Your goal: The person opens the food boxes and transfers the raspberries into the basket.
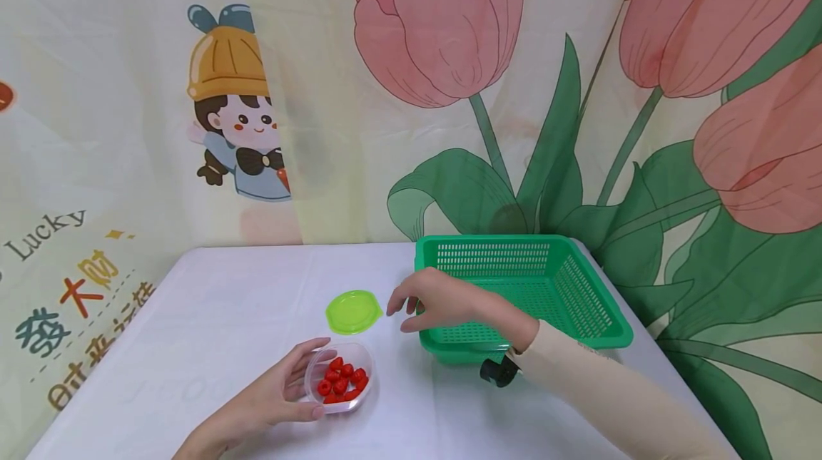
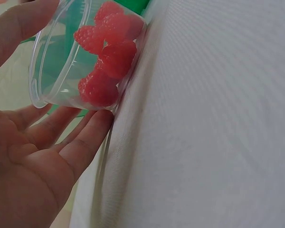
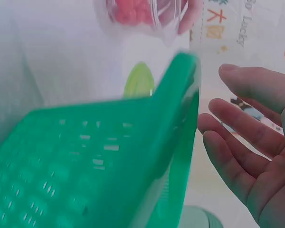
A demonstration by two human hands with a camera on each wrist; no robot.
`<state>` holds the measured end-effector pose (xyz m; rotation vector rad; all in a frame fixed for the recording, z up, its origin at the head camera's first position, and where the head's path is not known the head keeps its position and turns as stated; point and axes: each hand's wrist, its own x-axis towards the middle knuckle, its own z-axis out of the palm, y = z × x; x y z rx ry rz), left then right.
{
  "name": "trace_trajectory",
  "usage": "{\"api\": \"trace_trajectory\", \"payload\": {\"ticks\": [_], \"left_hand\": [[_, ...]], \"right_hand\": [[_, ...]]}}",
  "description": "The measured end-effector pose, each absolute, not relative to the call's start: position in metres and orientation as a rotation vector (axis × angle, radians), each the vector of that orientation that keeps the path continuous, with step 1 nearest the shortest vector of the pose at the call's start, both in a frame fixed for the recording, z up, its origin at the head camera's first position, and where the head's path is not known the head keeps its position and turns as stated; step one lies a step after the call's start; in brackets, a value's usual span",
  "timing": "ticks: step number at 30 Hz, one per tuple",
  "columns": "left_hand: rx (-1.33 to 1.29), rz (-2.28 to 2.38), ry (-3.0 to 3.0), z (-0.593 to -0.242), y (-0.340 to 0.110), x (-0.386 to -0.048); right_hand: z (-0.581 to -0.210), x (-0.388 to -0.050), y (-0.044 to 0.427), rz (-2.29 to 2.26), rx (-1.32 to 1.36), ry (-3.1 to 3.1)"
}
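A clear plastic tub (image 1: 347, 406) with several red raspberries (image 1: 340, 386) in it stands on the table, towards the front. My left hand (image 1: 282, 389) holds the tub from its left side, the thumb at the front and the fingers at the back; in the left wrist view the fingertips (image 2: 102, 118) touch its wall. A bright green lid (image 1: 353, 312) lies flat on the table behind the tub. Between the lid and a green basket (image 1: 526, 354) my right hand (image 1: 437, 299) hovers with loosely bent fingers and nothing in them. In the right wrist view its fingers (image 3: 247, 123) are apart from the basket's rim.
The perforated green basket fills the back right of the table, under my right forearm. White cloth (image 1: 193, 317) covers the table. A printed curtain (image 1: 334, 125) with tulips and a cartoon figure hangs behind it. A black strap device (image 1: 499, 372) is on my right wrist.
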<state>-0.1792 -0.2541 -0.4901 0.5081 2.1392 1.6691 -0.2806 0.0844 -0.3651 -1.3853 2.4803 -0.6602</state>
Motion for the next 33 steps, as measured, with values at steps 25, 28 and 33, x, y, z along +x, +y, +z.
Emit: {"api": "trace_trajectory", "payload": {"ticks": [25,28,33], "left_hand": [[0.511,1.659,2.119,-0.490,-0.256,-0.181],[0.511,1.648,2.125,-0.489,-0.256,-0.181],[0.497,1.634,2.127,-0.488,-0.256,-0.181]], "right_hand": [[-0.403,-0.265,0.009,-0.597,-1.503,2.207],[-0.408,-0.266,0.006,-0.592,-1.494,2.191],[-0.411,-0.268,0.002,-0.575,-1.500,2.189]]}}
